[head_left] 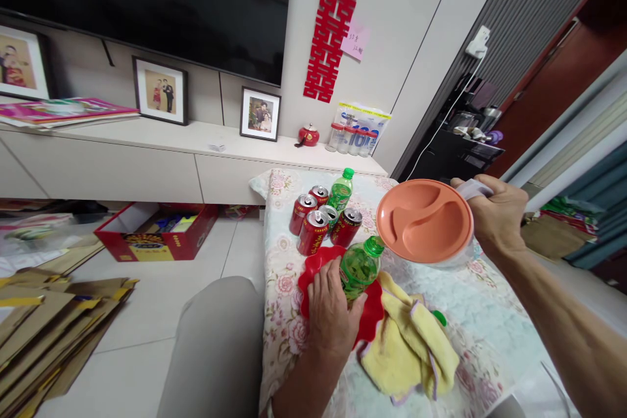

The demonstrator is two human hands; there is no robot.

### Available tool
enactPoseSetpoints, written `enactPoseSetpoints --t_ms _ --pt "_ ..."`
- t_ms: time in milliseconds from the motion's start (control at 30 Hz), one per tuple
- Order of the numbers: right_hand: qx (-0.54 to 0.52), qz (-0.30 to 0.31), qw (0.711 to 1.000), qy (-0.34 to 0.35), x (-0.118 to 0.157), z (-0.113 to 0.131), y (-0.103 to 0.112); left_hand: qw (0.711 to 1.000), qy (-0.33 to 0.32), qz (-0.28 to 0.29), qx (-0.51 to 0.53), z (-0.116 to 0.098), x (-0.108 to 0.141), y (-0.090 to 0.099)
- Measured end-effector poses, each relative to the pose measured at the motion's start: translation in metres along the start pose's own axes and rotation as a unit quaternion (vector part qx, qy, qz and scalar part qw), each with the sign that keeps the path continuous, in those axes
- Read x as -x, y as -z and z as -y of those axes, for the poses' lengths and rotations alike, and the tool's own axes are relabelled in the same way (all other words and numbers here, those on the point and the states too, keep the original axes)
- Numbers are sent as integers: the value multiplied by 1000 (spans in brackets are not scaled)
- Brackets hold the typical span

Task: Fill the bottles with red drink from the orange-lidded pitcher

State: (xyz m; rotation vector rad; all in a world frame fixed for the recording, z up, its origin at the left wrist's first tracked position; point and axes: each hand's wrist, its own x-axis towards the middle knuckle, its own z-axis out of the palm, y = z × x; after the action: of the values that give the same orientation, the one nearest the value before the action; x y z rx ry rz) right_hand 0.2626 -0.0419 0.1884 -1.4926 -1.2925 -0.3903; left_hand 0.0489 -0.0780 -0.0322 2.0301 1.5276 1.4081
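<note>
Orange lid (418, 222) fitted on the clear pitcher (467, 256), tipped over at 2 o'clock from the green bottle (361, 268). Right hand (499, 212) clenched round the pitcher's pale handle; left hand (333, 313) curled against the bottle, steadying it above the red dish (318, 266). Seems already uncapped, judging by the loose green cap (439, 318) at 4 o'clock, beside the yellow cloth (409, 339). Looks partway through a pour, with lid edge and bottle neck close together; cannot tell how much liquid has passed, or how much remains. At 11 o'clock from the held bottle, on the flowered table (281, 235), a second green bottle (341, 191), standing upright with cap in place among red cans (313, 233). Both hands occupied; pitcher and held bottle not yet set down and released.
</note>
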Motion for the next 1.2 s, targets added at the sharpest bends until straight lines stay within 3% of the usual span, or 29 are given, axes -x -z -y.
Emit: enactPoseSetpoints --t_ms 1200 --pt "20 -2 1000 14 -1 4 0 1000 6 5 6 -1 0 1"
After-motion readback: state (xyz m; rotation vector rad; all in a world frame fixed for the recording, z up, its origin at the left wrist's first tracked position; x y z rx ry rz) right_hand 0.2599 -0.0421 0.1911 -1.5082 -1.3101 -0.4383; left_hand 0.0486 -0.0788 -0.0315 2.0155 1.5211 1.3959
